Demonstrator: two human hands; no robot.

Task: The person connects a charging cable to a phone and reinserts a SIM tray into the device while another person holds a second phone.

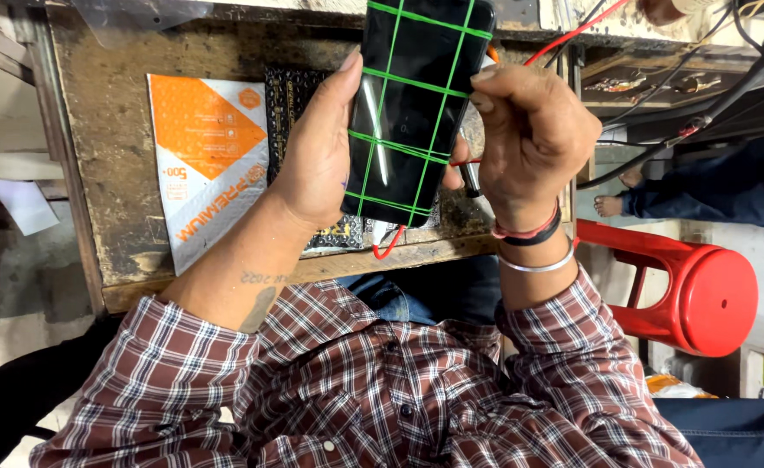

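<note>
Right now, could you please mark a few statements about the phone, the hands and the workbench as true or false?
1. The left hand grips the dark phone by its edge. True.
2. Blue bands wrap the phone. False: the rubber bands are green.
3. The right hand wears wrist bangles. True.
4. A green stool stands nearby. False: the stool is red.
5. An orange and white packet lies on the workbench. True.
</note>
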